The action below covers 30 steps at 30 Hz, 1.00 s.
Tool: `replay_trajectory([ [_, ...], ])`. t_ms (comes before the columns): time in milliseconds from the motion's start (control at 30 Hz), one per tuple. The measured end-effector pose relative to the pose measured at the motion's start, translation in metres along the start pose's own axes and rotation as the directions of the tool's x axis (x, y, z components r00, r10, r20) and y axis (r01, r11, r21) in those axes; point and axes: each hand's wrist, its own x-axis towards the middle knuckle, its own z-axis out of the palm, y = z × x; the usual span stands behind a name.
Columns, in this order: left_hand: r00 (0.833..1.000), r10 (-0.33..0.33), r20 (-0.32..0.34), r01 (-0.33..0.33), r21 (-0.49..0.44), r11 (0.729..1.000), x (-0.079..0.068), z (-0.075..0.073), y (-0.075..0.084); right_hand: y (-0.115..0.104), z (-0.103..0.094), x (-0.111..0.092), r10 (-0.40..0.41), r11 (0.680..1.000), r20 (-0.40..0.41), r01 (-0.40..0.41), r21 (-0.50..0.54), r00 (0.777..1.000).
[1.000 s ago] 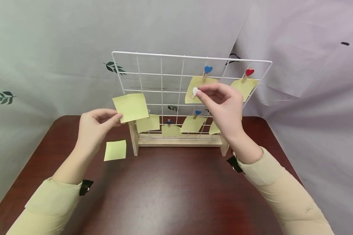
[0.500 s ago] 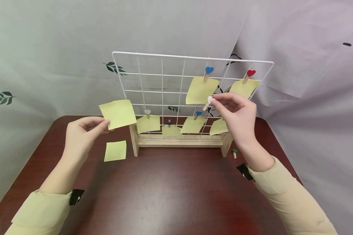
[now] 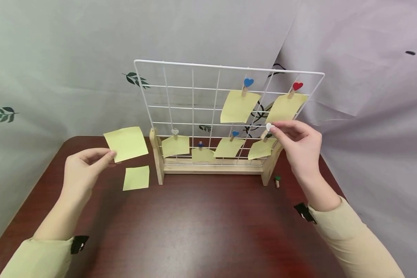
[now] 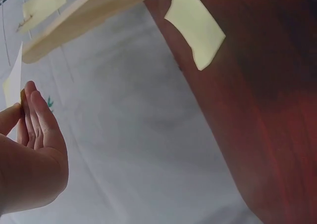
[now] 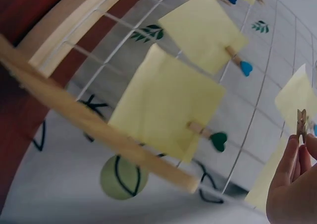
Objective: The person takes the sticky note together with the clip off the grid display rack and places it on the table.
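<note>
In the head view my left hand pinches a yellow sticky note by its lower left corner, to the left of a white wire grid. The left wrist view shows this sticky note nearly edge-on between thumb and fingers. My right hand pinches a small wooden clothespin with a white heart in front of the grid's right side. The clothespin points up from the fingertips in the right wrist view. Several yellow notes hang on the grid from heart clothespins, including a blue-heart clothespin and a red-heart clothespin.
A wooden base carries the grid on the dark red table. One loose sticky note lies left of the base. A green-topped clothespin lies right of it. Behind hangs a pale curtain with leaf prints.
Both hands have drawn apart and lowered: the left went left and down with the sticky note, the right went right and down with the white-heart clothespin. The green-topped clothespin on the table has come into view.
</note>
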Motion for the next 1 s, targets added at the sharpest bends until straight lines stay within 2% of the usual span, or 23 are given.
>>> replay_trajectory([
  [233,0.998,-0.041,-0.041,0.045,0.115,0.992,-0.003,-0.016,-0.009,0.011,-0.020,-0.005,0.037,0.999,-0.015,-0.037,-0.012,0.999],
  [433,0.995,-0.080,-0.054,0.088,0.164,0.983,-0.005,-0.028,-0.019,0.022,-0.036,-0.011,0.076,0.995,-0.045,-0.078,-0.059,0.996],
  [633,0.993,-0.104,-0.052,0.114,0.255,0.960,-0.003,-0.036,-0.030,0.035,-0.052,-0.016,0.117,0.990,-0.070,-0.122,-0.071,0.991],
  [1000,0.994,-0.114,-0.008,0.112,0.236,0.965,0.003,-0.048,-0.047,0.061,-0.081,-0.023,0.248,0.962,-0.105,-0.257,-0.091,0.963],
])
